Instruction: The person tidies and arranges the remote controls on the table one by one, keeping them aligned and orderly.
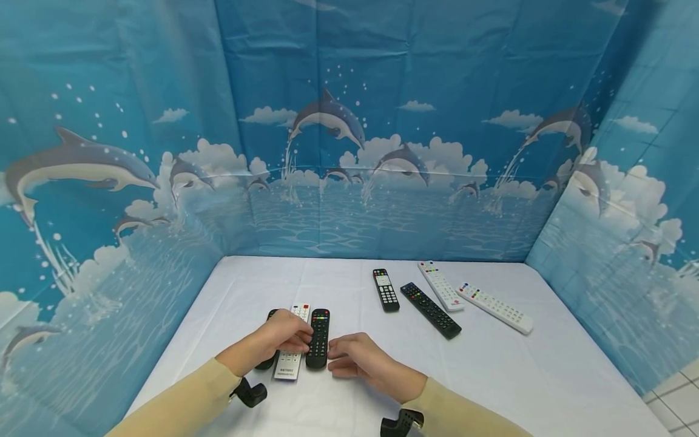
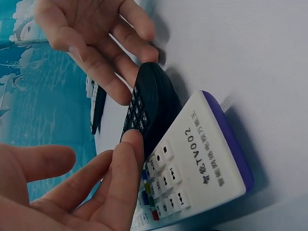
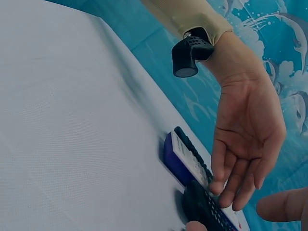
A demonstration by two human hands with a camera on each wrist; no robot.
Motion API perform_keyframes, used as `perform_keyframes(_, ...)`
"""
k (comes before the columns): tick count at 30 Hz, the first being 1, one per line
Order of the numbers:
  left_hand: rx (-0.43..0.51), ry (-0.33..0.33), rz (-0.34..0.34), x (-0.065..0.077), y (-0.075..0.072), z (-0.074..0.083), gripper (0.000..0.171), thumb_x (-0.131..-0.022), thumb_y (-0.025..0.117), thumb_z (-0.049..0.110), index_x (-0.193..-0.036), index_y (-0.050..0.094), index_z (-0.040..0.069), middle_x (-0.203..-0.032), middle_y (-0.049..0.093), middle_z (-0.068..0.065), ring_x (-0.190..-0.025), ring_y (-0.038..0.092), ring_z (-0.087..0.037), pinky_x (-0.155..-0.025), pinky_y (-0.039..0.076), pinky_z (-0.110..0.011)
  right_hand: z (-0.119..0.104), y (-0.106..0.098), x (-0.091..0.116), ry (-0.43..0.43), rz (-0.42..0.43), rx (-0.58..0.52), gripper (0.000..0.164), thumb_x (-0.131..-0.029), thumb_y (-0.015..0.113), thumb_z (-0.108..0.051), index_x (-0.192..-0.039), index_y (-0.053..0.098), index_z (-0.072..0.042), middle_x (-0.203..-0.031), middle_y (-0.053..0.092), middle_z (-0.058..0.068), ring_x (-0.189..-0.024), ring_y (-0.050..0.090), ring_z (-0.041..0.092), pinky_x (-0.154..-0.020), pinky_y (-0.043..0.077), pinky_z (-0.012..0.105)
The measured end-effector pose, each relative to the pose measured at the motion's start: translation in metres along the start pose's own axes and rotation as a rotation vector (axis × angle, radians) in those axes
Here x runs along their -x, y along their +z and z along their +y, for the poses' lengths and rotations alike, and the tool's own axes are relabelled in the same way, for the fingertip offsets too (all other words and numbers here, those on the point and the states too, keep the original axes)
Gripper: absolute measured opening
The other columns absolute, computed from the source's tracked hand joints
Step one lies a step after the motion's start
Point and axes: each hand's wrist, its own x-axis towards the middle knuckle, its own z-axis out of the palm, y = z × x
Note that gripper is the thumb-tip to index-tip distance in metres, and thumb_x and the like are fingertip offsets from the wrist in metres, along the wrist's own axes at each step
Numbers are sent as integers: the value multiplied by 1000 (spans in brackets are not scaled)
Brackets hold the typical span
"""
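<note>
A black remote control lies upright-facing on the white table between my two hands. My left hand reaches over a white remote control, its fingertips touching the left edge of the black remote. On the other side, my right hand has loosely bent fingers beside the black remote's right edge; whether they touch it I cannot tell. The left wrist view shows the white remote's purple underside. Another black remote sits left of the white one, mostly hidden by my left hand.
Farther back on the right lie a small black remote, a longer black remote and two white remotes, one behind and one at the right. A dolphin-print curtain borders the white table.
</note>
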Motion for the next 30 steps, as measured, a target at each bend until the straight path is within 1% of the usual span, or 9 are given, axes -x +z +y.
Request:
perform_keyframes(3, 4, 18, 2, -1, 1, 3, 24, -89, 68, 10, -103, 69, -10, -93, 71, -20, -70, 73, -23, -67, 61, -31, -2, -4, 0, -18, 12, 11, 46, -88, 58, -8, -130, 57, 12, -108, 68, 20, -92, 71, 28, -79, 60, 39)
perform_keyframes(7, 21, 43, -15, -4, 2, 11, 28, -91, 68, 12, -108, 68, -10, -93, 70, -20, -71, 73, -23, -68, 61, -32, -10, -10, 2, -33, 16, 14, 48, -89, 59, -9, -133, 56, 10, -112, 66, 20, -93, 70, 27, -80, 60, 41)
perform_keyframes(12, 34, 101, -55, -11, 8, 22, 32, -93, 67, 15, -114, 68, -9, -95, 71, -20, -76, 74, -24, -70, 61, -32, -25, -22, 4, -55, 16, 21, 47, -94, 57, -12, -137, 54, 7, -119, 63, 22, -100, 68, 31, -82, 60, 41)
perform_keyframes(15, 43, 129, -73, -17, 13, 31, 35, -94, 67, 18, -118, 67, -8, -99, 70, -21, -81, 73, -26, -73, 61, -32, -33, -31, 2, -74, 33, 23, 45, -96, 56, -13, -137, 54, 7, -121, 62, 22, -103, 67, 32, -83, 59, 40)
perform_keyframes(21, 90, 124, -60, -32, 30, 51, 32, -94, 68, 19, -117, 68, -4, -104, 69, -19, -88, 72, -27, -80, 60, -37, -45, -54, -5, -117, 99, 13, 41, -96, 59, -13, -133, 58, 4, -126, 60, 25, -108, 66, 36, -85, 59, 42)
perform_keyframes(27, 155, 117, -105, -52, 48, 74, 34, -94, 68, 19, -120, 67, -3, -109, 70, -19, -95, 72, -30, -84, 59, -39, -58, -86, -8, -132, 209, -14, 40, -97, 61, -16, -134, 60, -2, -130, 60, 20, -111, 65, 32, -89, 57, 42)
perform_keyframes(30, 198, 99, -104, -61, 55, 83, 34, -94, 69, 19, -120, 67, -2, -110, 70, -20, -95, 72, -30, -85, 59, -39, -66, -100, -11, -138, 239, -30, 43, -97, 62, -18, -138, 58, -3, -133, 58, 20, -115, 62, 33, -95, 54, 45)
